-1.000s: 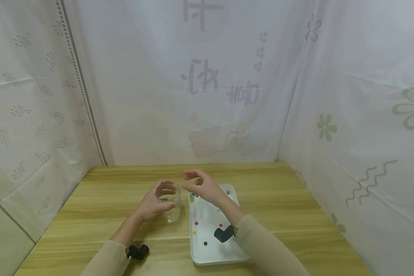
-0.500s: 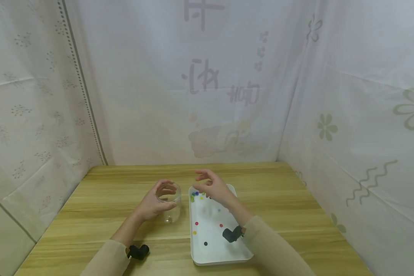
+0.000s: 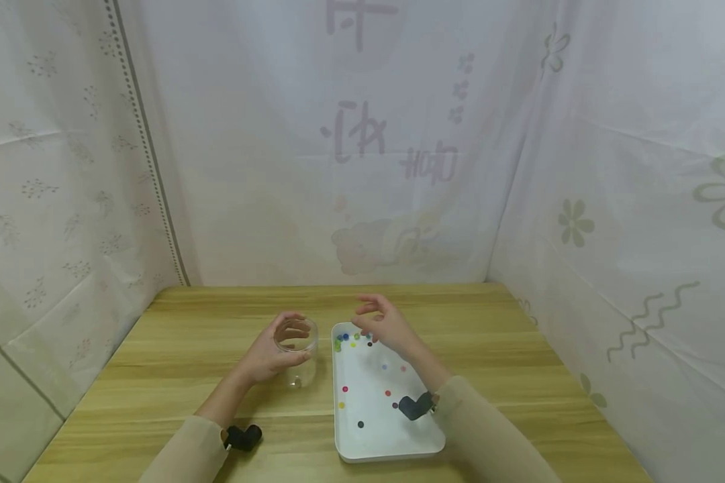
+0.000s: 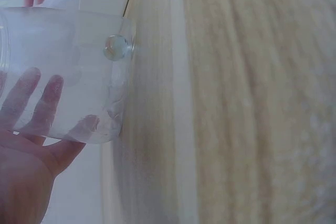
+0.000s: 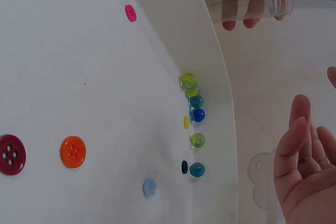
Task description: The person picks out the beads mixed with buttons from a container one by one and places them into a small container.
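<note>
My left hand (image 3: 264, 357) grips a clear jar (image 3: 302, 367) by its side, fingers and thumb around it. The jar stands upright on the table with its mouth uncovered. Through its wall, the left wrist view shows a clear glass marble (image 4: 116, 48) at the bottom. Over the far end of a white tray (image 3: 362, 444) hovers my right hand (image 3: 393, 330), fingers loosely bent and nothing held. Below it, in the right wrist view, several green and blue marbles (image 5: 197, 115) line the tray's edge. Buttons lie scattered nearby, among them an orange button (image 5: 73, 142) and a light blue button (image 5: 149, 188).
The tray lies just right of the jar on a wooden table (image 3: 193, 322). Its near part holds more buttons, including a black button (image 3: 360, 424). Printed white curtains (image 3: 248, 168) enclose the table at the back and both sides.
My right hand has moved right, away from the jar's mouth and over the tray, uncovering more marbles and buttons. The left hand keeps the jar in place.
</note>
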